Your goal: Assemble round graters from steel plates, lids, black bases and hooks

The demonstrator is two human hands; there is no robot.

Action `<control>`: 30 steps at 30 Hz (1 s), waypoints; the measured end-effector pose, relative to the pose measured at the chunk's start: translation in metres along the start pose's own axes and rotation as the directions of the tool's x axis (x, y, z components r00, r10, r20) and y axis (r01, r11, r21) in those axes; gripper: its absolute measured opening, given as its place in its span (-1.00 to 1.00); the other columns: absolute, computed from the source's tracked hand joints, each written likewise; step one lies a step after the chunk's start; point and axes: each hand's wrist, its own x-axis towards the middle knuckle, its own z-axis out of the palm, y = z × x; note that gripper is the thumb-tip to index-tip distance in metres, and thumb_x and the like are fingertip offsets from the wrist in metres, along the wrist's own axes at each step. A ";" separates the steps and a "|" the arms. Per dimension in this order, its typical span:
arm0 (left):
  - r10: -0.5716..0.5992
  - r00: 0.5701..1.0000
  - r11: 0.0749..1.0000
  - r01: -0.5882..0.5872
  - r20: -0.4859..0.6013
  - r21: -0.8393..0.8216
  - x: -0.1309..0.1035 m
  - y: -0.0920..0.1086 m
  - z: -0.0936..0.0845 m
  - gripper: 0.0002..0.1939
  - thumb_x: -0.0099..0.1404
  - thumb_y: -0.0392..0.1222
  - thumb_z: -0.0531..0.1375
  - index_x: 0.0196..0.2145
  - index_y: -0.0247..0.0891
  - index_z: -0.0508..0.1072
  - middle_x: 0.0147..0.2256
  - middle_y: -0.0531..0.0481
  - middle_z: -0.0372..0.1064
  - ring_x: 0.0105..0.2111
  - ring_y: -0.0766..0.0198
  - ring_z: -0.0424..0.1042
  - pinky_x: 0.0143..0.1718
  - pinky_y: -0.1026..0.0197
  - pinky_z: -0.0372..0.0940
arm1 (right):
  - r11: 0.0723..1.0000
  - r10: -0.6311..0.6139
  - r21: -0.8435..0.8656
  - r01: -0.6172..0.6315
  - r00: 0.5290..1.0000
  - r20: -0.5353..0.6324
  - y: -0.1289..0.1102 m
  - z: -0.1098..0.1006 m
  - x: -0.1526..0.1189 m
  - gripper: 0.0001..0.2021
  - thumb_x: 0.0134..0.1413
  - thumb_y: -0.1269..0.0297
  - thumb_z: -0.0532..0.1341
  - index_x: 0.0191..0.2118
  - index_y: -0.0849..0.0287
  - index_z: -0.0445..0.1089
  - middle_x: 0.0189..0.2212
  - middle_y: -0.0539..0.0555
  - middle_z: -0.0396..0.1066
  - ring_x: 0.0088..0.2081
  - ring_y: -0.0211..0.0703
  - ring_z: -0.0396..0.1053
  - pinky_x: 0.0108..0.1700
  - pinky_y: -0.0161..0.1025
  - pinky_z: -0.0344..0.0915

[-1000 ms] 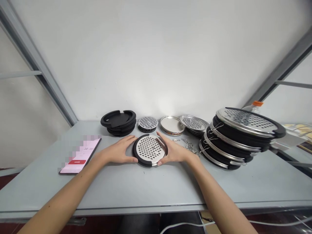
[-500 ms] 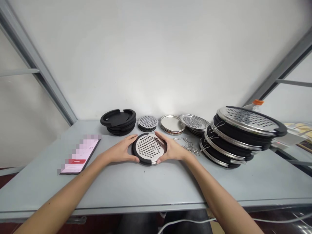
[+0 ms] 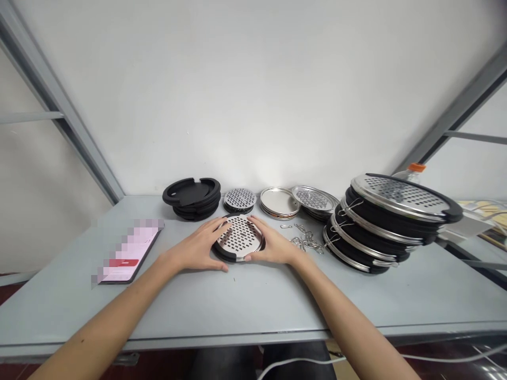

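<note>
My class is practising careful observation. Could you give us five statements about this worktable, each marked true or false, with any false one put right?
1. The left hand and right hand are at opposite sides of a perforated disc. True.
2. The phone lies beyond the tall stack. False: it lies at the table's left side.
3. The bottle behind the tall stack has an orange cap. True.
4. The wire clips hang from the wall. False: they lie loose on the table.
5. The perforated disc is gripped upright. False: it lies flat.
</note>
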 end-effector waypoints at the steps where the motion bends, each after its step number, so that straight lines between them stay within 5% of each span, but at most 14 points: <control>1: 0.011 1.000 1.000 -0.011 -0.006 0.010 0.001 0.001 0.001 0.07 0.00 0.30 0.29 0.31 -0.15 -0.06 0.33 -0.19 -0.20 0.30 -0.12 -0.18 0.25 -0.12 -0.09 | 1.000 0.000 -0.014 0.000 1.000 -0.001 0.000 0.002 0.001 0.08 -0.32 -0.09 0.41 0.31 0.21 -0.05 0.30 0.32 -0.08 0.31 0.23 -0.12 0.29 0.11 -0.07; 15: 0.015 0.999 0.998 -0.013 -0.028 0.056 0.004 0.008 0.007 -0.11 0.07 0.20 0.29 0.26 -0.15 0.11 0.31 -0.17 -0.11 0.30 -0.13 -0.18 0.23 -0.17 -0.02 | 1.000 -0.001 -0.024 -0.001 0.998 -0.059 -0.009 0.009 0.003 0.00 -0.29 -0.11 0.39 0.28 0.18 0.04 0.24 0.30 0.07 0.27 0.23 0.00 0.24 0.08 0.07; 19: 0.066 0.997 0.996 -0.063 -0.039 0.070 0.004 0.005 0.001 -0.17 0.06 0.22 0.30 0.22 -0.07 0.19 0.27 -0.13 0.03 0.28 -0.11 -0.05 0.22 -0.18 -0.03 | 1.000 0.012 -0.003 -0.012 0.998 -0.055 -0.005 0.006 0.002 -0.10 -0.16 -0.05 0.34 0.27 0.23 0.06 0.26 0.31 0.05 0.29 0.19 -0.05 0.26 0.10 0.01; 22: 0.083 0.996 0.995 -0.080 -0.034 0.062 0.004 0.005 -0.002 -0.23 0.15 0.22 0.23 0.24 -0.07 0.15 0.26 -0.11 0.04 0.27 -0.05 -0.03 0.24 -0.15 -0.06 | 0.999 0.012 0.034 -0.009 0.996 -0.085 -0.004 0.003 0.002 -0.25 -0.02 -0.02 0.27 0.24 0.23 0.12 0.23 0.29 0.12 0.24 0.14 0.09 0.24 0.07 0.06; 25: 0.075 0.996 0.997 -0.077 -0.052 -0.030 0.004 0.007 -0.006 -0.36 0.29 0.15 0.11 0.25 -0.10 0.14 0.27 -0.09 0.04 0.27 0.02 0.00 0.24 -0.07 -0.03 | 0.995 0.065 0.088 -0.051 0.984 -0.163 -0.004 0.000 0.003 -0.46 0.17 -0.02 0.09 0.18 0.17 0.21 0.15 0.21 0.25 0.15 0.07 0.23 0.21 0.07 0.11; 30: 0.006 0.983 0.944 -0.067 -0.186 -0.323 0.006 0.007 -0.009 -0.45 0.38 0.14 -0.02 0.19 -0.20 0.25 0.19 -0.09 0.20 0.17 0.02 0.19 0.20 0.01 0.07 | 0.977 0.156 0.185 -0.106 0.947 -0.282 -0.005 -0.004 0.004 -0.53 0.26 0.00 -0.05 0.16 0.09 0.22 0.15 0.13 0.26 0.19 -0.02 0.18 0.25 0.02 0.04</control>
